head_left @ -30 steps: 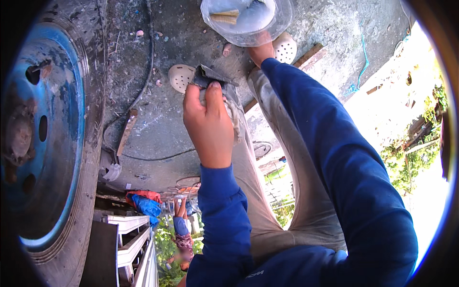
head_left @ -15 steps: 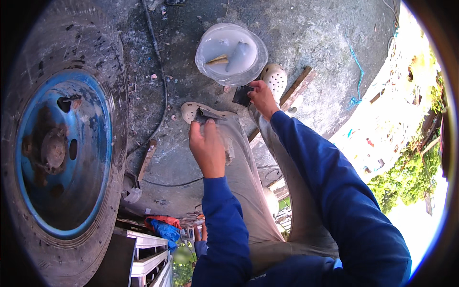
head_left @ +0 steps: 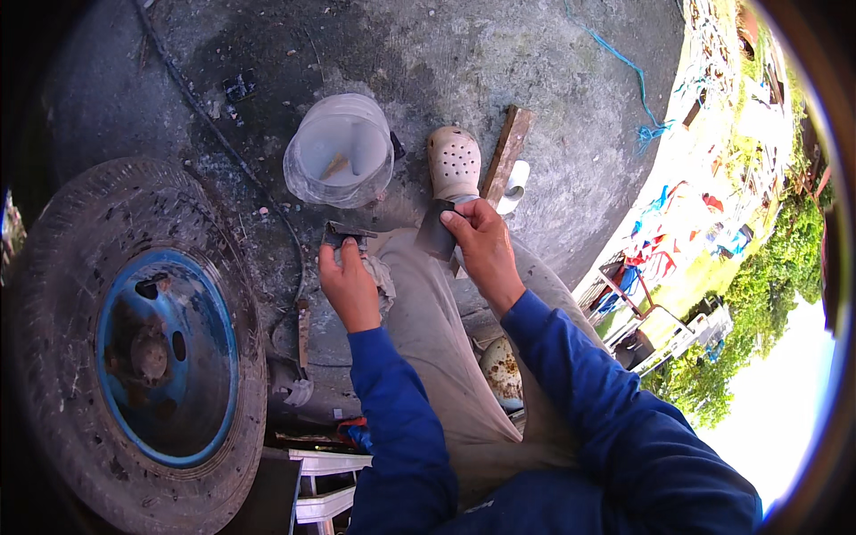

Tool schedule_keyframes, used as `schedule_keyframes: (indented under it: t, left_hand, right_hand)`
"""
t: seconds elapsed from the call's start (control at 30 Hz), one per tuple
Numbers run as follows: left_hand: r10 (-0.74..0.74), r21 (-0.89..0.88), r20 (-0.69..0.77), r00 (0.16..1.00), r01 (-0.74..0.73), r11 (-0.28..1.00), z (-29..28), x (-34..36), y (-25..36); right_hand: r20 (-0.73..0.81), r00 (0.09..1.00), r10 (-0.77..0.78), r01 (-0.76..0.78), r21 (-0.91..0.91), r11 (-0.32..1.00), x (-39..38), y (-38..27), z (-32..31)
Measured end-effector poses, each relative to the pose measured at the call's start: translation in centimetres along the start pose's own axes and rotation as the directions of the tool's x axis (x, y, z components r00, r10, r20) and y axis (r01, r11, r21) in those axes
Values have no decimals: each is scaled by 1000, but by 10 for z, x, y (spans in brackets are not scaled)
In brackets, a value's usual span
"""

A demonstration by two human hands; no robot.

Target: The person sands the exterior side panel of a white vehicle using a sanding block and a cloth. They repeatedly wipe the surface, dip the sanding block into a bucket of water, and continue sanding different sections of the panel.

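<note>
My right hand (head_left: 489, 250), thumb on top, pinches a dark, flat, square sheet (head_left: 436, 234) over my legs, just below the toe of a pale clog with holes (head_left: 454, 160). My left hand (head_left: 349, 287) is closed on a dark grey, angular piece (head_left: 346, 231); its kind is unclear. Beside that hand a crumpled greyish cloth (head_left: 383, 278) hangs over my left leg. Ahead of the left hand stands a translucent plastic tub (head_left: 300, 174) of cloudy whitish liquid, with a yellowish piece (head_left: 335, 166) in it.
A large tyre (head_left: 53, 294) with a blue rim (head_left: 234, 357) lies on my left. A dark cable (head_left: 227, 147) runs over the concrete floor (head_left: 553, 80). A wooden bar (head_left: 506, 152) and a white cup-like piece (head_left: 514, 187) are beside the clog. Blue string (head_left: 629, 67) lies further right.
My view has swung right, so the wheel and tub sit further left. My right hand has drawn the dark sheet back from beside the tub. My left hand keeps its dark piece.
</note>
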State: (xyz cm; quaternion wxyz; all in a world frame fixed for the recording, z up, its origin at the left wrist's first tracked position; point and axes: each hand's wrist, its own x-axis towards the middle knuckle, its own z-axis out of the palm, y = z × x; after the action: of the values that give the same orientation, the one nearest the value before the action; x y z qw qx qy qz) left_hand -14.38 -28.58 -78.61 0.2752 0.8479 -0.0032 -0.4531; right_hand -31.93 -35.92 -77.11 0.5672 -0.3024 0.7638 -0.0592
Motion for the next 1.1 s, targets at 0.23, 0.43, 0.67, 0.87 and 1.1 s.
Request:
schedule_keyframes:
  t: [0.23,0.43,0.67,0.87,1.1]
  left_hand:
    - [14,24,48,999,-15,1000,10,12,1]
    - [33,168,61,998,-43,985,20,15,18]
    - [71,200,47,996,-79,977,26,16,19]
    - [29,95,38,999,-33,995,19,13,7]
    - [35,189,-23,999,-30,981,0,6,6]
  right_hand:
    - [-257,965,-51,53,1,999,46,-36,-21]
    - [-206,978,19,60,372,926,63,-65,-49]
    - [-48,996,-77,89,340,936,130,-55,-39]
    - [242,964,-111,-21,486,874,125,-48,-27]
    - [403,813,-421,477,-44,878,68,-97,31]
